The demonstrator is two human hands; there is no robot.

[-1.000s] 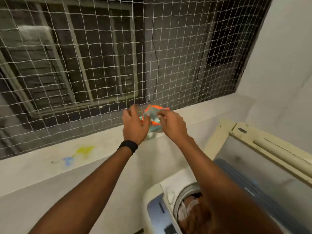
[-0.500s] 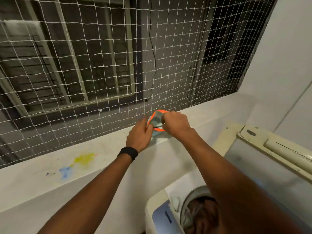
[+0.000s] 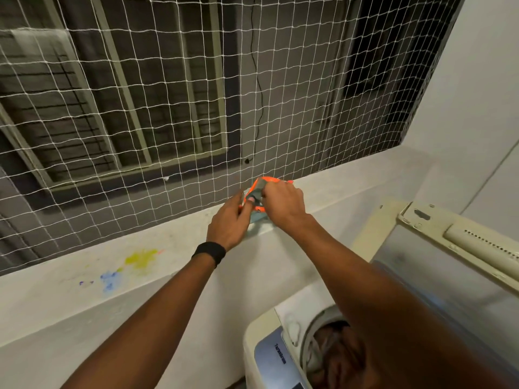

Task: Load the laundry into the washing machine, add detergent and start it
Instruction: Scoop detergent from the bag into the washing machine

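**Fingers (image 3: 250,202) pinching detergent sachet (image 3: 259,184) above ledge (image 3: 168,240)**

Left hand (image 3: 229,224) at 9 o'clock and right hand (image 3: 285,204) at 3 o'clock are gripping it, probably to tear it open. Washing machine (image 3: 266,357) is standing open at 5 o'clock, laundry (image 3: 328,343) inside.

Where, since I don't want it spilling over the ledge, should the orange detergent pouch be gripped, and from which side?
I'd pinch the detergent pouch at its orange top edge, from the near side: the net stands right behind it and its pale lower end sits on the ledge. The left hand and right hand both hold it up there.
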